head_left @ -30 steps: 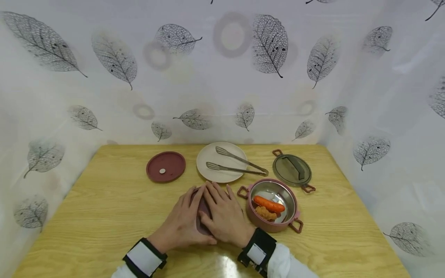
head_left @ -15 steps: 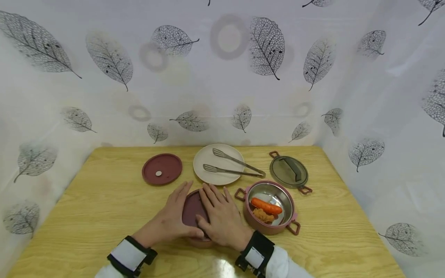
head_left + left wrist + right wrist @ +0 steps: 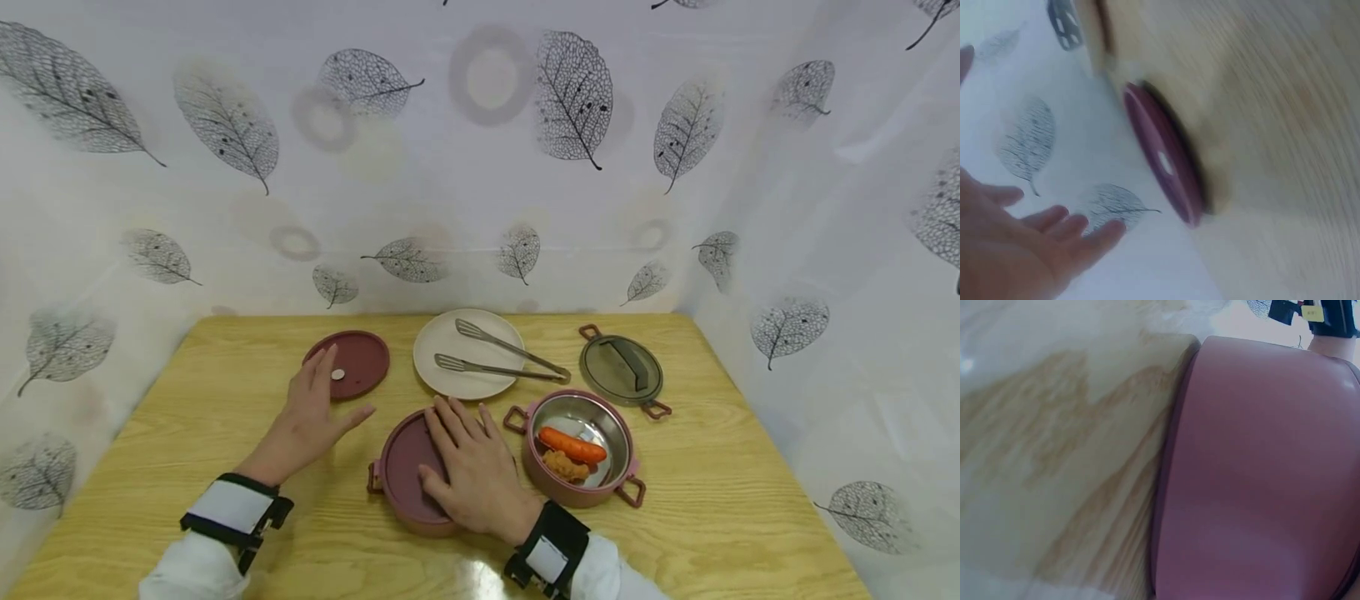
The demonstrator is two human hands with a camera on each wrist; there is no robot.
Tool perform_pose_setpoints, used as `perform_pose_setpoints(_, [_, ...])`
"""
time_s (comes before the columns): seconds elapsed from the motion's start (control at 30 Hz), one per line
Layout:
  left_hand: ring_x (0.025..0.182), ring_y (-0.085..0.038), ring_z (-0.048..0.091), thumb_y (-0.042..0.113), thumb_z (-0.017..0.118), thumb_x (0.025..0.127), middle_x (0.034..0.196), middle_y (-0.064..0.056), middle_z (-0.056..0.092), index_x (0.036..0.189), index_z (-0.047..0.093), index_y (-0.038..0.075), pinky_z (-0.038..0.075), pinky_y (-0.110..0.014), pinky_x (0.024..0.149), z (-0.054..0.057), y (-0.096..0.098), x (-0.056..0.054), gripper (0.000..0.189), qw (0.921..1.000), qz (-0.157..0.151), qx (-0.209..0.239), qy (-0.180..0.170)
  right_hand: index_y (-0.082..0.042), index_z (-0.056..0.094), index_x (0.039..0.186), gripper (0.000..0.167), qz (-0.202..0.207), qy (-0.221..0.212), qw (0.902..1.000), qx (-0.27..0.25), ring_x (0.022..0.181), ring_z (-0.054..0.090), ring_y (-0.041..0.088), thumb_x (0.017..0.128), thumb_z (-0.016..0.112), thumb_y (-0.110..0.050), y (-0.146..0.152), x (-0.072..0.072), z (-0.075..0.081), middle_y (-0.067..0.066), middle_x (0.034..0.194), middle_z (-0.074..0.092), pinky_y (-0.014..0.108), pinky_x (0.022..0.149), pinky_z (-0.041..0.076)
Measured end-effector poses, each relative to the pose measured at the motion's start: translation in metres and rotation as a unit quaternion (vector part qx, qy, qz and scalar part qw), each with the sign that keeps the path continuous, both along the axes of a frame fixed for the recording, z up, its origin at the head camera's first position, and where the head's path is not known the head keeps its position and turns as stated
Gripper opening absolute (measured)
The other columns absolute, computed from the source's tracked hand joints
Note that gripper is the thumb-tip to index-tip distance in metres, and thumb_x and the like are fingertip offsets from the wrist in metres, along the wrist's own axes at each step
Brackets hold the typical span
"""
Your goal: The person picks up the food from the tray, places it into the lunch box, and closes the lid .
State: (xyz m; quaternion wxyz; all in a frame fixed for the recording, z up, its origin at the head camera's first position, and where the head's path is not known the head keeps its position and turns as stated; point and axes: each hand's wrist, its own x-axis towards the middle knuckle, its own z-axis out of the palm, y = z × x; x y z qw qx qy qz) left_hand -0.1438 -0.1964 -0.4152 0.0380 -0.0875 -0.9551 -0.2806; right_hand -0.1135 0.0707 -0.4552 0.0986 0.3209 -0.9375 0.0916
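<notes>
My right hand (image 3: 480, 475) rests, fingers extended, on the flat top of a round maroon pot (image 3: 408, 467) with a small brown handle at its left. The hand hides the pot's right part. In the right wrist view the smooth side wall of that pot (image 3: 1254, 475) fills much of the picture. My left hand (image 3: 300, 425) is held in the air to the left, fingers spread and holding nothing. Its fingertips overlap a round maroon lid-like disc (image 3: 369, 367) with a white dot. The left wrist view shows the same disc (image 3: 1150, 134) apart from the hand (image 3: 1016, 250).
To the right stands an uncovered pink pot (image 3: 577, 496) with a carrot-like piece (image 3: 573, 445) and a fried-looking piece (image 3: 564, 467) inside. Behind are a cream plate (image 3: 435, 333) bearing metal tongs (image 3: 502, 369), and a grey lid (image 3: 607, 379). A leaf-patterned curtain (image 3: 420, 183) borders the wooden table (image 3: 225, 375).
My left hand has left the maroon pot and moved left and away toward the maroon disc. My right hand has stayed on the pot, whose left handle now shows.
</notes>
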Motion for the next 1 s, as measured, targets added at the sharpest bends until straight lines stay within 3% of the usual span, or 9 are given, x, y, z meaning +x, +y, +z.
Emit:
perform_pose_setpoints(0.23, [0.136, -0.062, 0.023, 0.045, 0.074, 0.086, 0.149, -0.044, 0.022, 0.153, 0.014, -0.010, 0.030, -0.074, 0.104, -0.014, -0.020, -0.028, 0.106, 0.9992, 0.033, -0.010, 0.020, -0.018, 0.027, 0.158, 0.066, 0.005, -0.017, 0.9998, -0.002, 0.152, 0.023, 0.024, 0.102, 0.035, -0.053, 0.001, 0.000, 0.003, 0.005, 0.166, 0.022, 0.056, 0.120, 0.023])
perform_pose_setpoints(0.5, [0.134, -0.066, 0.021, 0.058, 0.079, 0.075, 0.147, -0.048, 0.017, 0.153, 0.010, -0.009, 0.035, -0.074, 0.100, -0.032, -0.028, -0.057, 0.124, 0.9943, 0.069, -0.056, -0.059, -0.020, 0.025, 0.159, 0.066, 0.007, -0.022, 0.9997, 0.007, 0.153, 0.022, 0.024, 0.103, 0.032, -0.054, 0.000, 0.001, 0.002, 0.005, 0.166, 0.020, 0.057, 0.120, 0.024])
perform_pose_setpoints(0.67, [0.133, -0.066, 0.022, 0.062, 0.079, 0.071, 0.145, -0.049, 0.016, 0.154, 0.007, -0.011, 0.036, -0.074, 0.098, -0.045, -0.027, -0.067, 0.131, 0.9886, 0.087, -0.082, -0.092, -0.021, 0.024, 0.159, 0.066, 0.007, -0.032, 0.9994, 0.009, 0.153, 0.019, 0.023, 0.103, 0.030, -0.055, 0.000, 0.003, 0.001, 0.004, 0.167, 0.018, 0.056, 0.120, 0.023])
perform_pose_setpoints(0.8, [0.130, -0.066, 0.026, 0.065, 0.079, 0.069, 0.142, -0.051, 0.019, 0.153, 0.011, -0.011, 0.035, -0.073, 0.099, -0.051, -0.023, -0.074, 0.133, 0.9853, 0.103, -0.101, -0.091, -0.021, 0.025, 0.159, 0.066, 0.004, -0.035, 0.9994, 0.007, 0.154, 0.019, 0.022, 0.102, 0.032, -0.055, 0.000, 0.002, 0.000, 0.003, 0.167, 0.018, 0.056, 0.120, 0.022])
perform_pose_setpoints(1.0, [0.128, -0.066, 0.029, 0.064, 0.079, 0.069, 0.139, -0.051, 0.023, 0.153, 0.013, -0.010, 0.032, -0.074, 0.101, -0.053, -0.018, -0.078, 0.130, 0.9865, 0.114, -0.091, -0.075, -0.020, 0.025, 0.159, 0.067, 0.000, -0.032, 0.9995, 0.001, 0.153, 0.019, 0.023, 0.102, 0.034, -0.054, 0.001, 0.000, 0.000, 0.003, 0.167, 0.019, 0.056, 0.120, 0.022])
